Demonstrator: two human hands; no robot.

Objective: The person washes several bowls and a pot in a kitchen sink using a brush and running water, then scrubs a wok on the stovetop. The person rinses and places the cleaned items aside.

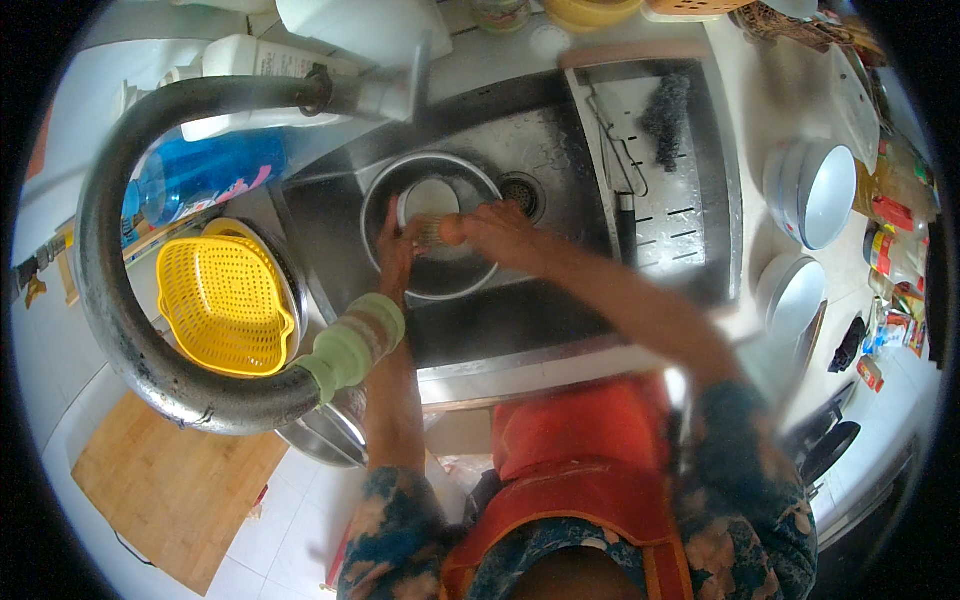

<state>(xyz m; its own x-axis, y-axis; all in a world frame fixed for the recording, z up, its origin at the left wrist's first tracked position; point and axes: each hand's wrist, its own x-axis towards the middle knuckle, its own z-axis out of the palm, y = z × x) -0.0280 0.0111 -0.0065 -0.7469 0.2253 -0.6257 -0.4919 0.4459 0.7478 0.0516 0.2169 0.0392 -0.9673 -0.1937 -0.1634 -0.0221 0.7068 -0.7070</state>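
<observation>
A round metal basin (450, 279) sits in the stainless-steel sink (551, 131). Over it, my left hand (397, 244) grips a small white bowl (431, 196) by its side. The bowl is tilted with its round face towards me. My right hand (501, 231) holds a scrubbing brush (452, 229) by an orange-brown rounded end. Pale bristles point left, against or just over the bowl's lower part; contact is hard to make out. My right fingers hide part of the brush.
A thick metal faucet (101, 225) with a green fitting (352, 345) arches over the left side. Left of the sink stands a yellow colander (225, 300). A metal tray (667, 217) holds a black scouring pad (669, 112). White bowls (825, 199) stand right.
</observation>
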